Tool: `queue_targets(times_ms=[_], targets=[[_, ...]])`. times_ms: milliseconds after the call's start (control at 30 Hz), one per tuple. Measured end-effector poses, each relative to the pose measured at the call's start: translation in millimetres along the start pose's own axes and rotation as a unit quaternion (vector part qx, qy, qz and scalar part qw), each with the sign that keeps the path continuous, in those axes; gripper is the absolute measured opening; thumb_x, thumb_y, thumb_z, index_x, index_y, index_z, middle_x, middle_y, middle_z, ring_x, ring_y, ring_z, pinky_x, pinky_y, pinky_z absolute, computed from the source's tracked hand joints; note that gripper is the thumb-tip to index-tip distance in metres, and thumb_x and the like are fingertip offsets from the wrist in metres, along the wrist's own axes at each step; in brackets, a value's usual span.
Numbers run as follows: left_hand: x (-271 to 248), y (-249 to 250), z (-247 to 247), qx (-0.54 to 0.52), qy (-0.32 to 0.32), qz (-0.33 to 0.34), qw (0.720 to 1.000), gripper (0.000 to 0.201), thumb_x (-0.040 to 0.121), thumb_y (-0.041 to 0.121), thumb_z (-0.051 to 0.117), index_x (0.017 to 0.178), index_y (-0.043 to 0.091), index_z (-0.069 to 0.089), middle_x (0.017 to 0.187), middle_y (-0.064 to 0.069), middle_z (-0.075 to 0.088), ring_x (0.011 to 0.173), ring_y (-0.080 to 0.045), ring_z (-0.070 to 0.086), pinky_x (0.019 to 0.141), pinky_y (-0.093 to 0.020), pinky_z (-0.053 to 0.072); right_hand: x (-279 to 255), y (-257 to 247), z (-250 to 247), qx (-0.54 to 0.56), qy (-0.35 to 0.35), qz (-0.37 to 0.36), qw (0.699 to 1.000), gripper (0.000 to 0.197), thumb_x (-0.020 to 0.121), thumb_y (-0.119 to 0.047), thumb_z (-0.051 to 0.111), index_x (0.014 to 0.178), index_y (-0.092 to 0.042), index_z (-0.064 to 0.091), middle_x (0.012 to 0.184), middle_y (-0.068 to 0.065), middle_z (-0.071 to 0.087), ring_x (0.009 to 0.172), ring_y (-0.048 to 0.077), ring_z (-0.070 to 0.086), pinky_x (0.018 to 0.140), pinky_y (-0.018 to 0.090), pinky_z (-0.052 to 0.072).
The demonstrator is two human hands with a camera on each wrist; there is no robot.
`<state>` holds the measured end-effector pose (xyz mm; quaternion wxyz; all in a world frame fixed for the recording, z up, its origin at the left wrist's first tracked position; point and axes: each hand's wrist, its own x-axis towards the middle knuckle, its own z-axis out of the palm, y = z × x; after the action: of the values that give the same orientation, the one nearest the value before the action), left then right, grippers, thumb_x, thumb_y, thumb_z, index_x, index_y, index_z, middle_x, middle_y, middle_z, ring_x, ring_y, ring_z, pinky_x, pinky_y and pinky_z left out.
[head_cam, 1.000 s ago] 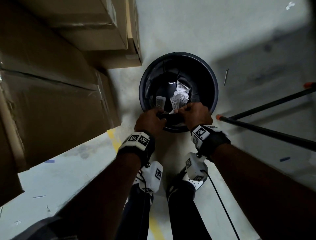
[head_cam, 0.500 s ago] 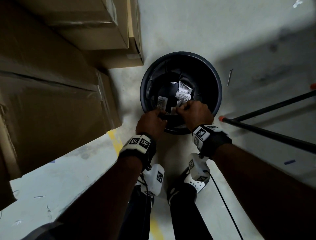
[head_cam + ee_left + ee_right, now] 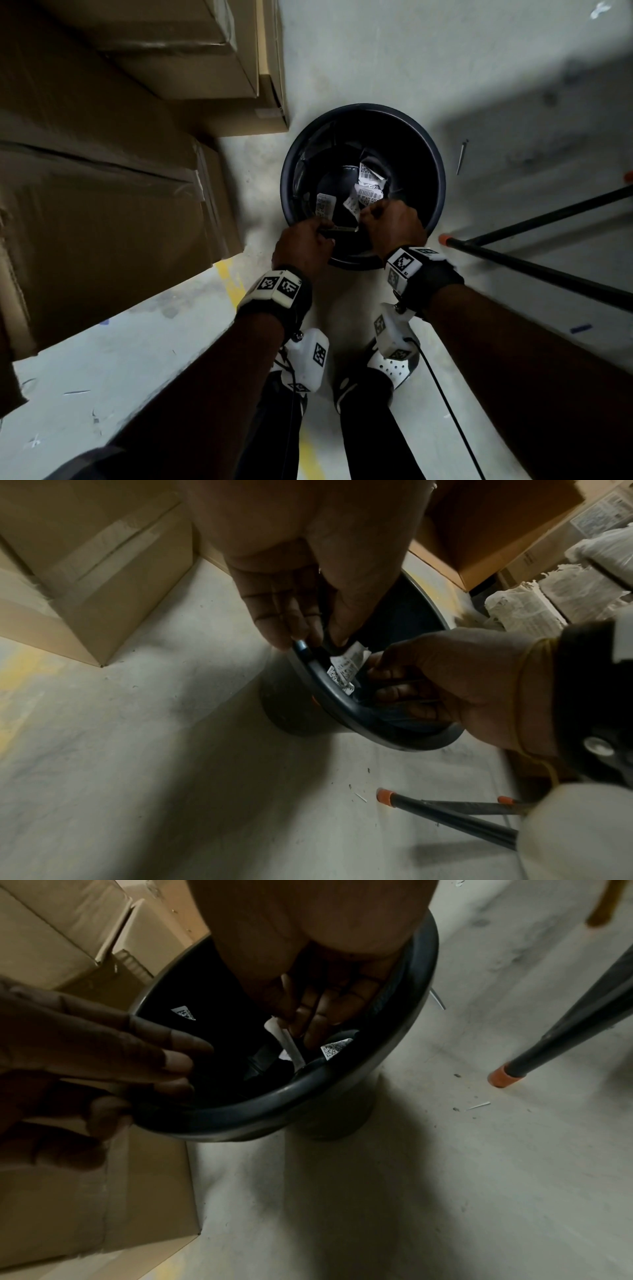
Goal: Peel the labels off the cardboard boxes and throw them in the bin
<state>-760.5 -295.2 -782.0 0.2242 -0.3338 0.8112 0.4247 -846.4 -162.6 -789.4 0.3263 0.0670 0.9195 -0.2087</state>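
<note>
A round dark bin [image 3: 440,178] stands on the concrete floor with several peeled white labels [image 3: 368,174] lying inside. Both hands hover over its near rim [image 3: 342,704]. My left hand [image 3: 323,229] pinches a dark flat tool [image 3: 339,230], hard to make out against the bin. A white barcode label [image 3: 349,666] hangs from the tool's tip. My right hand [image 3: 364,219] pinches this label [image 3: 287,1042] between thumb and fingers. Brown cardboard boxes [image 3: 102,205] are stacked to the left of the bin.
Two black poles with orange tips [image 3: 513,260] lie across the floor right of the bin. A small nail [image 3: 461,157] lies beyond them. My feet [image 3: 394,366] stand just short of the bin. A yellow floor line [image 3: 229,277] runs by the boxes.
Both hands have stayed over the bin's near rim. The right hand has edged slightly forward, and the label now stretches out between the tool and its fingers.
</note>
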Motion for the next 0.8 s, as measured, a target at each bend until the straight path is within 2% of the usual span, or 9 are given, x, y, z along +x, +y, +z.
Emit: queue_targets(times_ms=[67, 200, 333, 400, 500, 600, 800], targets=[[0.3, 0.2, 0.8, -0.001, 0.001, 0.001, 1.0, 0.03, 0.085, 0.017, 0.067, 0.112, 0.031, 0.072, 0.103, 0.0, 0.074, 0.099, -0.021, 0.067, 0.089, -0.038, 0.055, 1.5, -0.3, 0.0, -0.009, 0.011, 0.008, 1.0, 0.019, 0.094, -0.037, 0.058, 0.101, -0.029, 0.075, 0.099, 0.005, 0.072, 0.094, 0.029, 0.068, 0.072, 0.029, 0.044], [-0.8, -0.1, 2.3, 0.007, -0.003, 0.001, 1.0, 0.032, 0.086, 0.016, 0.065, 0.113, 0.03, 0.071, 0.104, -0.002, 0.074, 0.098, -0.022, 0.067, 0.089, -0.038, 0.056, 4.4, 3.1, 1.4, -0.014, 0.007, 0.016, 1.0, 0.017, 0.09, -0.042, 0.063, 0.09, -0.028, 0.073, 0.084, -0.003, 0.064, 0.087, 0.025, 0.068, 0.075, 0.031, 0.051], [-0.7, 1.8, 2.5, 0.015, 0.001, 0.003, 1.0, 0.032, 0.086, 0.016, 0.064, 0.113, 0.031, 0.071, 0.105, 0.0, 0.073, 0.098, -0.022, 0.067, 0.088, -0.038, 0.056, 6.9, 5.7, 2.7, -0.007, 0.002, 0.021, 1.0, 0.023, 0.086, -0.049, 0.069, 0.085, -0.026, 0.07, 0.085, -0.006, 0.067, 0.085, 0.019, 0.065, 0.075, 0.03, 0.048], [0.0, 2.4, 2.3, 0.016, 0.001, 0.006, 1.0, 0.031, 0.086, 0.016, 0.065, 0.114, 0.03, 0.071, 0.105, -0.001, 0.074, 0.099, -0.022, 0.067, 0.088, -0.037, 0.055, 6.7, 5.8, 3.6, -0.004, 0.002, 0.02, 1.0, 0.023, 0.087, -0.049, 0.068, 0.087, -0.026, 0.07, 0.088, -0.005, 0.069, 0.087, 0.02, 0.067, 0.076, 0.03, 0.049], [0.6, 1.2, 2.7, 0.01, 0.003, 0.007, 1.0, 0.031, 0.085, 0.017, 0.066, 0.113, 0.029, 0.072, 0.104, -0.001, 0.074, 0.099, -0.023, 0.067, 0.089, -0.038, 0.055, 3.0, 5.7, 3.0, 0.006, -0.001, 0.011, 1.0, 0.014, 0.092, -0.038, 0.063, 0.097, -0.031, 0.073, 0.101, -0.002, 0.072, 0.097, 0.023, 0.068, 0.076, 0.027, 0.046], [-1.2, -0.2, 3.9, 0.007, 0.009, 0.004, 1.0, 0.031, 0.085, 0.017, 0.067, 0.112, 0.03, 0.072, 0.103, -0.002, 0.074, 0.1, -0.024, 0.067, 0.089, -0.039, 0.055, -2.2, 6.3, 2.3, 0.015, -0.003, 0.014, 1.0, 0.02, 0.093, -0.029, 0.059, 0.106, -0.035, 0.073, 0.113, -0.002, 0.072, 0.104, 0.024, 0.067, 0.079, 0.028, 0.046], [-13.6, 12.0, -5.7, 0.006, 0.012, -0.004, 1.0, 0.028, 0.085, 0.018, 0.067, 0.109, 0.03, 0.073, 0.106, -0.001, 0.074, 0.101, -0.022, 0.067, 0.09, -0.038, 0.055, -22.8, 3.7, -7.2, 0.026, -0.009, 0.013, 1.0, 0.019, 0.093, -0.033, 0.058, 0.106, -0.033, 0.073, 0.112, -0.003, 0.071, 0.105, 0.023, 0.066, 0.076, 0.027, 0.041]])
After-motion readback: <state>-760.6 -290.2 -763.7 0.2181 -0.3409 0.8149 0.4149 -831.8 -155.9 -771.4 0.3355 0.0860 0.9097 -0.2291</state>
